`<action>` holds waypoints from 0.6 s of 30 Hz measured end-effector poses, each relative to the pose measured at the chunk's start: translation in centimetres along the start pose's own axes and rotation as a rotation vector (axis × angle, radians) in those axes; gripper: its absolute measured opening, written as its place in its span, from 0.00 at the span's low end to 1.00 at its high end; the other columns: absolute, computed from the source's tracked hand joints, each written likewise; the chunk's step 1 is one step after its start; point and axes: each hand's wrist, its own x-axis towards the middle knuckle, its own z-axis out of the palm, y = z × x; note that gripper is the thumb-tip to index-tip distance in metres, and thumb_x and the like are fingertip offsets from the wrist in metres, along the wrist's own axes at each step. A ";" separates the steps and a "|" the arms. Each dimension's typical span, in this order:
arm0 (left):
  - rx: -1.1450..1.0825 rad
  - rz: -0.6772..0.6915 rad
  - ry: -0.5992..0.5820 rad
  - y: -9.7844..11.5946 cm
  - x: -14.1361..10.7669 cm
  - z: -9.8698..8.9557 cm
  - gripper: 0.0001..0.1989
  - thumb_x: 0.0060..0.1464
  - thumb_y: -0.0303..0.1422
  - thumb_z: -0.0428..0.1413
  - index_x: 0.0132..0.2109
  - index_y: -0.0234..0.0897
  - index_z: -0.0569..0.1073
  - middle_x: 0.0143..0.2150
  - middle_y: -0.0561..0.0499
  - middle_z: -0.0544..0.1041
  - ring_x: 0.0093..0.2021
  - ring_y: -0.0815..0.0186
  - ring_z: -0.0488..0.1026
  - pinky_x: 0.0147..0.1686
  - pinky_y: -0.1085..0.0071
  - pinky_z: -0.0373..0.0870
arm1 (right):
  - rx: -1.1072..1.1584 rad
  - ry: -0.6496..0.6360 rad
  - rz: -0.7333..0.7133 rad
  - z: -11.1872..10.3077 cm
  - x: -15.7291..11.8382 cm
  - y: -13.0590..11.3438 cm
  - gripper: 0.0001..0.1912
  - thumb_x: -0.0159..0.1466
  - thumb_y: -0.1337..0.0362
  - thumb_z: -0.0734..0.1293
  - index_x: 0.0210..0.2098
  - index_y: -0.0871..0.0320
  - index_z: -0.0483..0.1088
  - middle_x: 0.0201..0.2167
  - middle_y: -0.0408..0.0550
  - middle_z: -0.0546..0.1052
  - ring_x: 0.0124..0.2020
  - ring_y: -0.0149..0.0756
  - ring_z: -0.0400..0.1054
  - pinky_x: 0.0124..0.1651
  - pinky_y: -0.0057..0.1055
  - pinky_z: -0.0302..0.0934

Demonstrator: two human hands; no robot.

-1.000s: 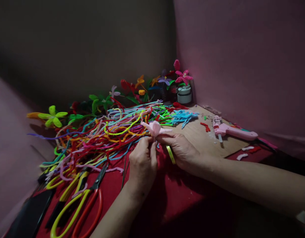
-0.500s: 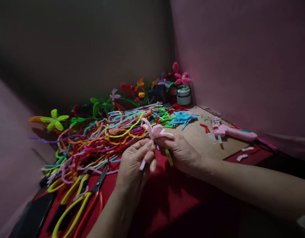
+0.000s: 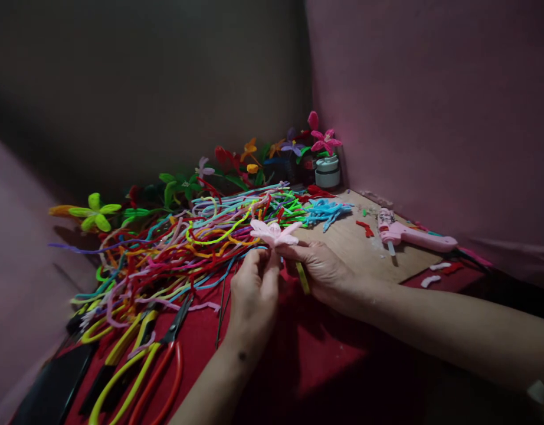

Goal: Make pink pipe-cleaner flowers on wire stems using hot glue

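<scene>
A pale pink pipe-cleaner flower [image 3: 275, 232] with spread petals is held up between my two hands. My left hand [image 3: 256, 289] is closed, pinching the base of the bloom from below with thumb and fingers. From the right, my right hand [image 3: 323, 265] grips the flower's lower side near a petal, its fingers closed. A thin yellow-green strip [image 3: 302, 277] sticks out below my right fingers; its upper end is hidden by them. Behind my hands lies a heap of coloured pipe cleaners [image 3: 174, 254].
Scissors [image 3: 177, 324] and yellow-handled pliers [image 3: 121, 348] lie front left by a black flat object [image 3: 55, 383]. A pink glue gun [image 3: 418, 236] rests on a wooden board [image 3: 364, 260] at right. Finished flowers [image 3: 95, 212] and a grey-white jar [image 3: 327, 172] line the back.
My left hand has turned and moved under the bloom, its back now facing me. The flower has tipped so its petals spread more openly. My right hand has barely moved.
</scene>
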 end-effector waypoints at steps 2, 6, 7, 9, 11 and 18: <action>0.167 0.144 0.116 -0.2 -0.2 0.1 0.05 0.45 0.32 0.59 0.31 0.37 0.72 0.22 0.54 0.69 0.22 0.70 0.65 0.25 0.76 0.58 | -0.021 0.039 -0.074 0.1 0.1 0.0 0.09 0.47 0.66 0.73 0.29 0.61 0.75 0.23 0.42 0.74 0.23 0.26 0.65 0.28 0.25 0.59; 0.277 0.278 0.123 -0.4 -0.3 -0.1 0.03 0.48 0.29 0.57 0.32 0.40 0.75 0.19 0.55 0.66 0.20 0.70 0.61 0.24 0.76 0.54 | -0.169 -0.003 -0.182 0.2 0.0 -0.2 0.09 0.48 0.63 0.72 0.29 0.57 0.76 0.25 0.42 0.75 0.30 0.30 0.65 0.36 0.28 0.59; 0.280 0.279 0.110 -0.4 -0.3 -0.2 0.03 0.49 0.30 0.56 0.32 0.40 0.74 0.19 0.56 0.65 0.20 0.70 0.60 0.24 0.76 0.54 | -0.206 -0.005 -0.205 0.2 -0.1 -0.3 0.09 0.48 0.62 0.72 0.29 0.57 0.77 0.25 0.43 0.75 0.31 0.31 0.65 0.38 0.29 0.59; 0.261 0.244 0.079 -0.3 -0.3 -0.2 0.03 0.50 0.31 0.55 0.31 0.39 0.73 0.19 0.56 0.64 0.19 0.71 0.59 0.23 0.76 0.54 | -0.248 0.008 -0.227 0.3 -0.2 -0.5 0.08 0.49 0.61 0.72 0.29 0.57 0.77 0.24 0.43 0.74 0.32 0.32 0.65 0.39 0.30 0.58; 0.187 0.169 0.024 -0.2 -0.3 -0.3 0.05 0.52 0.33 0.54 0.31 0.39 0.72 0.19 0.57 0.63 0.19 0.72 0.58 0.21 0.76 0.54 | -0.244 -0.003 -0.216 0.3 -0.4 -0.8 0.07 0.50 0.61 0.71 0.28 0.57 0.77 0.23 0.43 0.73 0.31 0.32 0.64 0.38 0.31 0.58; -0.386 -0.181 -0.183 0.9 0.1 -0.6 0.06 0.50 0.34 0.56 0.32 0.36 0.67 0.20 0.59 0.63 0.13 0.79 0.53 0.13 0.80 0.51 | -0.193 -0.099 -0.197 0.6 -0.5 -1.7 0.03 0.50 0.67 0.70 0.21 0.60 0.72 0.23 0.42 0.71 0.27 0.28 0.63 0.35 0.29 0.58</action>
